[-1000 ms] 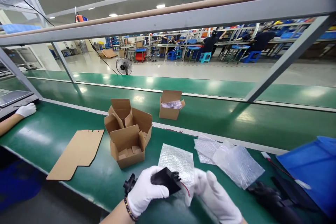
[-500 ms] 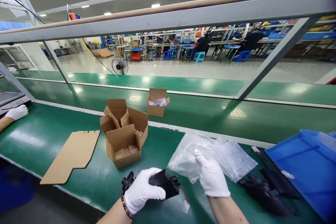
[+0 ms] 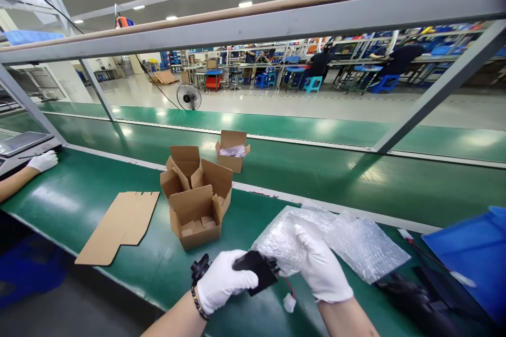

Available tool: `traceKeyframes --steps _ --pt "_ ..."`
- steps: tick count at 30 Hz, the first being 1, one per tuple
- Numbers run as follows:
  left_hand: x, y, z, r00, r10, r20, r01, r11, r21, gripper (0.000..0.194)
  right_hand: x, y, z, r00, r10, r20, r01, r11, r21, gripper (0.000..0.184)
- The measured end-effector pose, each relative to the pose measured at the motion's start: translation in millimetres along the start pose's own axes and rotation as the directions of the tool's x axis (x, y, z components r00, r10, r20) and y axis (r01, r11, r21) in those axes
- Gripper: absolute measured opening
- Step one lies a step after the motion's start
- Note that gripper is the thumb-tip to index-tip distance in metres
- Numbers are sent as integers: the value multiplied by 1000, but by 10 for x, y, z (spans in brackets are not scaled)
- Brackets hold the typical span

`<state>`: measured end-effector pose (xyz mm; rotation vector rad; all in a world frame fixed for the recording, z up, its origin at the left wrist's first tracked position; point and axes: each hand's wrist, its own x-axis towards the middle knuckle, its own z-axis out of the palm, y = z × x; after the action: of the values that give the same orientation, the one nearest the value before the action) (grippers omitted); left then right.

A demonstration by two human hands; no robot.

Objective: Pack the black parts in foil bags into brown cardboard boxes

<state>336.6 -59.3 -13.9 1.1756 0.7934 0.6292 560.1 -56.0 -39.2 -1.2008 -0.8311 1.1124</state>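
Note:
My left hand (image 3: 224, 281), in a white glove, is closed around a black plastic part (image 3: 261, 273). A round black end (image 3: 200, 268) of it sticks out past the wrist side, and a red wire with a white connector (image 3: 290, 303) hangs from the other end. My right hand (image 3: 322, 268), also gloved, pinches a clear bubble-wrap bag (image 3: 276, 237). The bag's near edge is beside the tip of the black part; whether they touch I cannot tell. More bubble wrap (image 3: 366, 247) lies flat to the right.
Open cardboard boxes (image 3: 195, 210) stand left of centre, near a flat cardboard piece (image 3: 122, 226). Another box (image 3: 230, 160) with bubble wrap sits on the green belt (image 3: 300, 168). Black parts (image 3: 415, 295) and a blue bin (image 3: 470, 253) are at right. A co-worker's gloved hand (image 3: 43, 161) rests near a scale (image 3: 27, 142).
My view has turned slightly left. My right hand has brought the bubble-wrap bag closer to the black part. The box on the belt has shifted left relative to the other boxes.

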Motion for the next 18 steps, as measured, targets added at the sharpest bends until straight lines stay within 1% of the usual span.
traceKeyframes --steps 1,3,4,6,8,10,12,13,15,16,17,18 --pt "14 -17 -9 999 -20 -28 19 999 -32 41 -24 -42 6 999 44 30 -46 996 73 43" --pt "43 -59 -23 997 -44 -70 39 996 -75 42 -73 -130 10 985 76 158 -97 987 131 40" --pt "56 -81 -26 995 -44 -84 38 996 -77 41 -93 -173 5 975 75 209 -100 988 116 38" --pt "71 -114 -22 992 -32 -118 27 999 -37 39 -122 -254 -18 969 62 241 -60 998 -15 36" --pt "72 -128 2 983 36 -182 -27 998 50 35 -137 -324 -43 967 67 245 -19 981 -194 34" --pt "65 -128 42 955 145 -257 -107 982 157 31 -146 -380 -40 960 132 246 -48 947 -318 33" --pt "59 -128 82 915 248 -318 -167 951 260 31 -157 -413 7 949 205 239 -115 933 -341 37" --pt "59 -133 97 903 274 -331 -180 941 287 31 -164 -417 46 949 214 232 -130 935 -329 39" --pt "63 -156 99 909 278 -309 -204 946 252 34 -180 -394 139 962 168 217 -98 949 -300 44" --pt "66 -171 86 923 259 -284 -212 959 185 39 -187 -366 186 968 138 210 -76 957 -279 47" --pt "68 -185 62 942 222 -251 -204 974 95 49 -194 -330 226 970 125 210 -70 965 -253 50" --pt "69 -195 30 964 167 -208 -171 985 -1 64 -197 -287 259 965 133 227 -84 973 -215 51"
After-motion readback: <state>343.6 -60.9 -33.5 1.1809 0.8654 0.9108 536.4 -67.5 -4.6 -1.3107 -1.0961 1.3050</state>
